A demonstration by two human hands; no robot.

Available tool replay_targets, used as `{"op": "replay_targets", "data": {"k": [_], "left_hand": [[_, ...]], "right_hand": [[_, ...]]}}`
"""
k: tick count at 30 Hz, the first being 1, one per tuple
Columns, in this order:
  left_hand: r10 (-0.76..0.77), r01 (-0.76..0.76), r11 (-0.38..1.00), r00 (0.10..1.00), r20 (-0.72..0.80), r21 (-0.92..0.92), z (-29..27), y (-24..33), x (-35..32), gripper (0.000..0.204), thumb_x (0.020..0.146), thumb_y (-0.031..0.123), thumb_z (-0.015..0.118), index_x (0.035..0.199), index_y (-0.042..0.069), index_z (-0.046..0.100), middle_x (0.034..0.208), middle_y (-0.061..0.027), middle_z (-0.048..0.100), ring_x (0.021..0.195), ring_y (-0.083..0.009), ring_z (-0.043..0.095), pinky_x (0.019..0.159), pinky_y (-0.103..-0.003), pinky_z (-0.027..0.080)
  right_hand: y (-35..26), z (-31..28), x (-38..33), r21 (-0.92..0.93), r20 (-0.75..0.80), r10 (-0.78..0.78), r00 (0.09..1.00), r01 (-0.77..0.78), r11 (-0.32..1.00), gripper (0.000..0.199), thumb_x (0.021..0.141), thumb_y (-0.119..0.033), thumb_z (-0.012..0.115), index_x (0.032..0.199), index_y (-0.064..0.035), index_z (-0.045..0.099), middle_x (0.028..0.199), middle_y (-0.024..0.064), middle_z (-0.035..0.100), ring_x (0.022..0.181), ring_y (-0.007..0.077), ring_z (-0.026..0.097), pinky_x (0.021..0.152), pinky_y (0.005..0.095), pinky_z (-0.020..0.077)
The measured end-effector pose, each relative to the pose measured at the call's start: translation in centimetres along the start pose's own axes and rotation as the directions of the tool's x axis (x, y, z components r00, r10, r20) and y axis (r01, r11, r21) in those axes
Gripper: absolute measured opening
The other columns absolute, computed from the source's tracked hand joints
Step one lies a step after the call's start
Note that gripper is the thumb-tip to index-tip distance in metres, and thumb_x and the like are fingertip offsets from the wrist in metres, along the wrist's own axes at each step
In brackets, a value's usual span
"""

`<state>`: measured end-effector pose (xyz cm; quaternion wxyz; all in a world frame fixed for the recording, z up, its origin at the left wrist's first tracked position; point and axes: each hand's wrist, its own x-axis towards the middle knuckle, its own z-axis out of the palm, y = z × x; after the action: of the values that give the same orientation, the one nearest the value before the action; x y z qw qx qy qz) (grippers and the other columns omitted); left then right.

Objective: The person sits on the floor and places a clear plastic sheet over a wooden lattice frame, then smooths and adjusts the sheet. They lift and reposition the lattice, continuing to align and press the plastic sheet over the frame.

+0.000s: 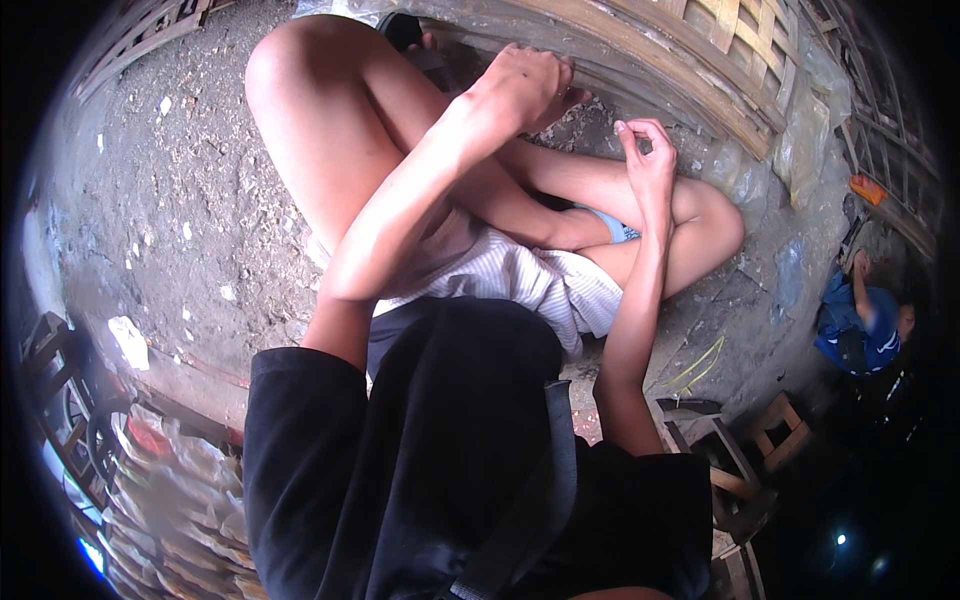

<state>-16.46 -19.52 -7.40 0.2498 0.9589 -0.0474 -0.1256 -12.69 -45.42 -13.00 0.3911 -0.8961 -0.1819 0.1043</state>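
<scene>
My left hand [525,88] is raised past my bent left knee, close to the wooden slats on the far side. Its fingers curl down and away, and whatever they hold, if anything, is hidden. My right hand [652,158] is above my folded right leg, a short way right of the left one. Thumb and fingers come together in a pinch there, and anything between them is too small to make out. Beneath my hands are my bare legs and striped shorts [500,270]. A light blue thing [612,226] shows between my legs.
A woven bamboo and slatted wooden frame [690,65] lies at the far right, with clear plastic sheeting [803,140] beside it. A person in blue [860,325] sits at the right. Wooden frames [782,432] stand lower right; pale stacked pieces [175,500] fill the lower left.
</scene>
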Motion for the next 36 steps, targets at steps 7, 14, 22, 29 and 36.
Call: {"op": "replay_targets", "data": {"k": [7,14,22,29,36], "left_hand": [[-0.006,0.007,0.999,0.999,-0.043,0.031,0.6,-0.1,0.3,0.056,0.103,0.053,0.054,0.105,-0.001,0.071,0.09,-0.0208,0.076,0.092,-0.0373,0.075,0.09,-0.047,0.056],[0.004,-0.004,0.999,1.0,-0.009,0.046,1.0,-0.2,0.6,0.055,0.105,0.051,0.051,0.111,0.0,0.071,0.093,-0.0193,0.077,0.093,-0.0358,0.075,0.09,-0.047,0.055],[0.03,-0.018,0.995,0.993,-0.119,0.095,2.2,-0.7,0.8,0.054,0.105,0.047,0.054,0.112,-0.005,0.066,0.083,-0.0231,0.073,0.087,-0.038,0.074,0.089,-0.047,0.055],[-0.01,0.024,0.992,0.994,-0.109,0.127,2.4,-0.7,1.0,0.056,0.106,0.049,0.051,0.116,-0.004,0.065,0.089,-0.0244,0.074,0.094,-0.0391,0.073,0.092,-0.048,0.054],[-0.023,0.024,0.996,1.0,-0.013,0.084,1.4,-0.2,0.9,0.057,0.107,0.05,0.049,0.119,-0.004,0.064,0.095,-0.0233,0.074,0.097,-0.0391,0.072,0.092,-0.048,0.053]], "right_hand": [[0.4,0.5,0.2,0.036,-0.047,0.011,0.999,-0.01,0.999,0.011,0.096,-0.01,0.073,0.102,-0.0013,0.071,0.098,0.0121,0.071,0.089,0.0243,0.071,0.083,0.0356,0.0537],[0.3,0.3,-0.4,0.089,-0.092,-0.02,0.996,0.028,0.996,0.012,0.09,-0.006,0.079,0.09,0.0,0.068,0.091,0.0099,0.071,0.079,0.0216,0.07,0.076,0.0354,0.0543],[-0.2,0.2,0.2,-0.041,-0.096,-0.065,0.993,0.061,0.997,0.012,0.099,-0.006,0.068,0.095,0.0053,0.07,0.089,0.0135,0.073,0.078,0.0213,0.072,0.074,0.0345,0.0554],[-6.7,-3.8,-0.3,0.122,-0.101,-0.066,0.993,0.078,0.989,0.014,0.102,-0.002,0.064,0.095,0.0059,0.073,0.088,0.0108,0.073,0.078,0.0152,0.069,0.073,0.0302,0.0552],[-10.2,-8.9,7.9,-0.574,-0.315,-0.374,0.872,0.139,0.807,0.03,0.098,-0.021,0.071,0.12,-0.0014,0.073,0.124,0.0153,0.068,0.111,0.0305,0.066,0.098,0.0425,0.0503]]}}
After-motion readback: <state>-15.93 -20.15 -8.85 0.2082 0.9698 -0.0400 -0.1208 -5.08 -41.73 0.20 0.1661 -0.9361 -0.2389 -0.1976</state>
